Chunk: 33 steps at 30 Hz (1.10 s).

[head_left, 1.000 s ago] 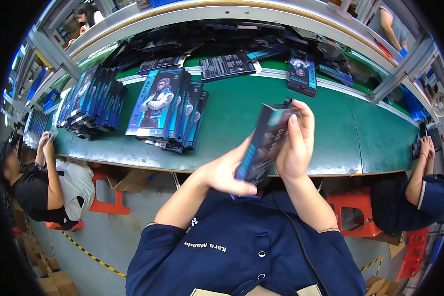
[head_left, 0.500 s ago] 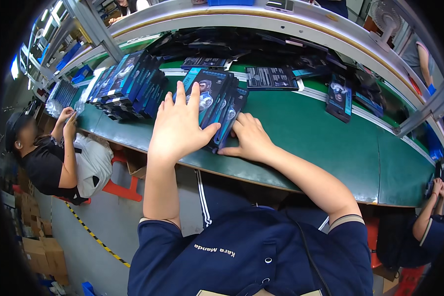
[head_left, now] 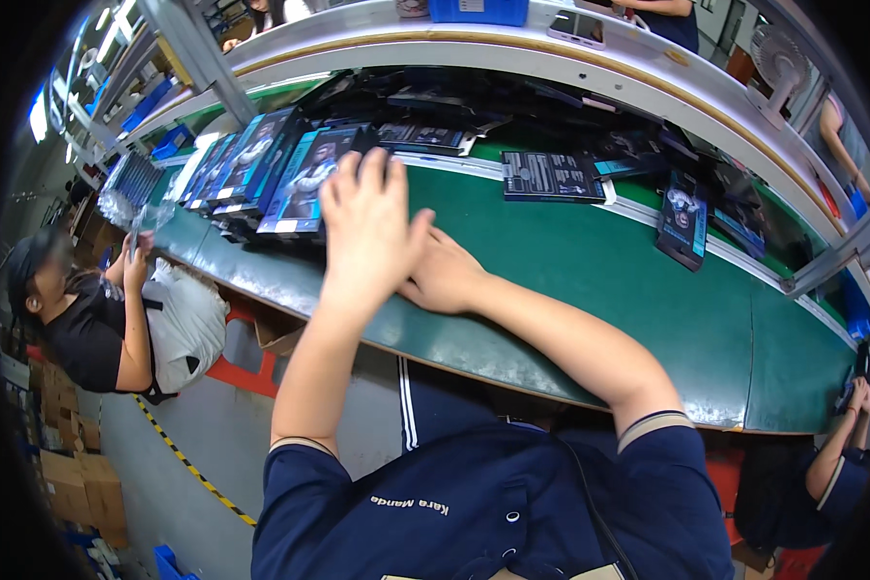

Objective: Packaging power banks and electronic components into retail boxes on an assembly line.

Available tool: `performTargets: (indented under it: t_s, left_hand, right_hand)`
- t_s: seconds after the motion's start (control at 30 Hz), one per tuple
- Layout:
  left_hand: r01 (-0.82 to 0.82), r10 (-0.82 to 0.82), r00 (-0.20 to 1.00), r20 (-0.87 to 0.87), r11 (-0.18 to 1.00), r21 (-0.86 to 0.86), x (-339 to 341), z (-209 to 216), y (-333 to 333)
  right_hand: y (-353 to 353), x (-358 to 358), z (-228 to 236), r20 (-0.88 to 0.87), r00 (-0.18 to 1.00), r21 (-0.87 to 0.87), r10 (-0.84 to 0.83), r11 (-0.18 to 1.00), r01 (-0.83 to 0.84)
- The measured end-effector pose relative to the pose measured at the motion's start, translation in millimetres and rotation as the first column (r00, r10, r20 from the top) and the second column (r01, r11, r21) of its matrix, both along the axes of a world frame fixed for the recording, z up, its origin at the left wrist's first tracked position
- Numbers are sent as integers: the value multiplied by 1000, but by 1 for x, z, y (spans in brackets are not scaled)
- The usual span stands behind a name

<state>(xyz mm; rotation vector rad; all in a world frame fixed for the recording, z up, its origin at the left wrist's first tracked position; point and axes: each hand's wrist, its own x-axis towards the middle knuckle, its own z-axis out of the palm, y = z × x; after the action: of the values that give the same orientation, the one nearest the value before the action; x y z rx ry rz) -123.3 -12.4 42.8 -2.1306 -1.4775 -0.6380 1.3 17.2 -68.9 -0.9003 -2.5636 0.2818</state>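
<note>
Dark flat product boxes with blue edges stand in piles on the left half of the green table. The nearest box (head_left: pixel 306 182) lies picture side up against the right side of the row. My left hand (head_left: pixel 369 217) is beside it, fingers stretched out, at the box's right edge. My right hand (head_left: pixel 445 275) is low on the tabletop just right of the left hand, and its fingers are mostly hidden behind that hand. Whether the right hand touches a box cannot be made out. Farther left, more boxes (head_left: pixel 245 166) stand stacked close together.
Loose boxes, among them a dark one (head_left: pixel 551 177) and an upright one (head_left: pixel 682 217), lie along the conveyor at the table's back. A white shelf (head_left: pixel 474 63) spans above, carrying a blue bin (head_left: pixel 478 10) and a fan (head_left: pixel 781 63). A seated person (head_left: pixel 87 319) works at left.
Both hands have moved left with the group of boxes between them, which now rests against the piles. The right hand's fingers have gone behind the left hand. The view has shifted slightly.
</note>
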Motion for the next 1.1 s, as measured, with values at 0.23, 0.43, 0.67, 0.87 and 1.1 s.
performTargets:
  t_s: [0.23, 0.43, 0.67, 0.87, 1.1]
  left_hand:
    - [205, -167, 900, 404, 977, -53, 72, -86, 90]
    - [242, -226, 927, 301, 970, -18, 103, -120, 127]
    - [267, -218, 898, 382, 960, -81, 99, -121, 125]
    - [250, -187, 869, 457, 965, -80, 97, -124, 125]
    - [313, -242, 836, 493, 948, -65, 97, -124, 124]
  right_hand:
    - [-60, 114, 10, -133, 987, 17, 87, 996, -86]
    - [-17, 163, 31, -429, 865, 138, -260, 928, 347]
    - [184, 232, 73, -328, 801, 317, -500, 741, 592]
    - [376, 272, 85, 111, 622, 516, -775, 580, 630]
    - [418, 302, 106, 234, 715, 319, -659, 746, 584]
